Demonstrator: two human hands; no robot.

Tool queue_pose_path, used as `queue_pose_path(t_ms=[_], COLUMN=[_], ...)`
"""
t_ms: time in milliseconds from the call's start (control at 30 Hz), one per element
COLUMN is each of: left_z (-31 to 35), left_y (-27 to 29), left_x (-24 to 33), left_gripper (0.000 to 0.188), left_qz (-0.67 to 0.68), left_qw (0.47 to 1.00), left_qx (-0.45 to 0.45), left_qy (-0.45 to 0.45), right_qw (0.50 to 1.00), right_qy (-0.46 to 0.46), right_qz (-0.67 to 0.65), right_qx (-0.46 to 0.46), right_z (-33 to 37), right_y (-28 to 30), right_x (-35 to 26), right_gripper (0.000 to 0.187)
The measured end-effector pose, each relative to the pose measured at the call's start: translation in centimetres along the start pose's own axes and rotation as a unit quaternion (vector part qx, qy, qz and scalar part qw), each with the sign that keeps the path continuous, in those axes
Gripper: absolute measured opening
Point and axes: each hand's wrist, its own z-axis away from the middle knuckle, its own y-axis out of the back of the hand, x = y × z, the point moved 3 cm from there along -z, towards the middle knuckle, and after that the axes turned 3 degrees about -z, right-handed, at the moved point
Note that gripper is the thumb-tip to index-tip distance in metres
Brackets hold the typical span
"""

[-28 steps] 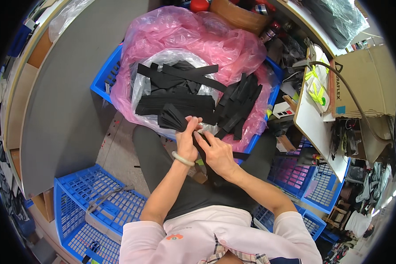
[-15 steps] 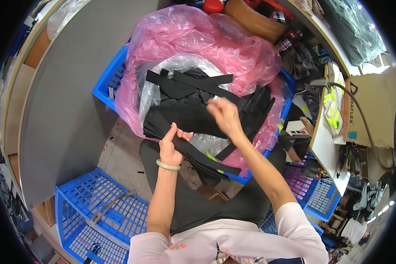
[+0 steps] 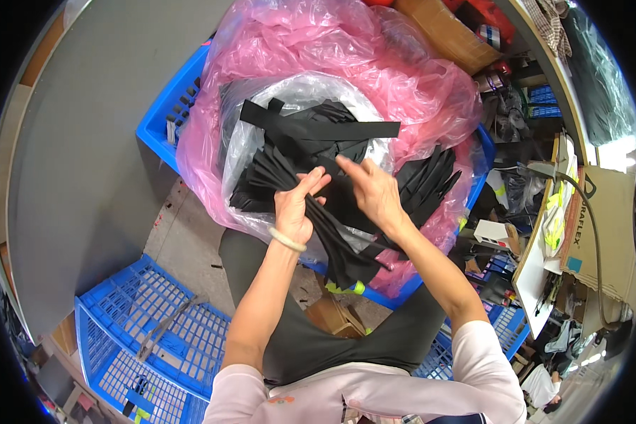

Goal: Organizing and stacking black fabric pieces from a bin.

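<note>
My left hand [image 3: 297, 208] is closed round a bundle of black fabric strips [image 3: 332, 244]. The bundle fans out above the grip and hangs down below it toward my lap. Close beside it on the right, my right hand [image 3: 378, 198] has its fingers curled in over the strips. Whether something is pinched there is hidden. More loose black strips [image 3: 360, 130] lie heaped in a clear plastic bag [image 3: 239, 127] just beyond both hands. Pink plastic sheeting [image 3: 318, 42] surrounds that bag inside a blue crate [image 3: 155, 124].
A grey panel [image 3: 99, 141] stands on the left. Blue baskets [image 3: 148, 318] sit at lower left, with another [image 3: 505, 328] at lower right. A cardboard box [image 3: 597, 233] and a bench edge [image 3: 533, 283] are to the right. A curved brown cardboard piece [image 3: 449, 32] lies behind the crate.
My left hand has risen and moved right, and the strips are now gathered in it. My right hand has come slightly right and lower. The view has shifted a little.
</note>
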Motion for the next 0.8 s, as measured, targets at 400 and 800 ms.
queue_pose_path(t_ms=[400,800], left_z=[-0.2,-1.9], left_y=[1.6,4.1], left_x=[1.5,1.7], left_gripper=[0.03,0.011], left_qz=[0.121,0.128], left_qw=[0.988,0.987], left_qx=[-0.098,-0.067], left_qy=[0.007,-0.064], right_qw=[0.906,0.998], right_qy=[0.03,0.032], right_qz=[-0.324,-0.029], right_qx=[-0.271,0.043], right_z=[0.0,-7.5], right_y=[-0.6,-6.1], right_x=[-2.7,-0.2], right_gripper=[0.05,0.031])
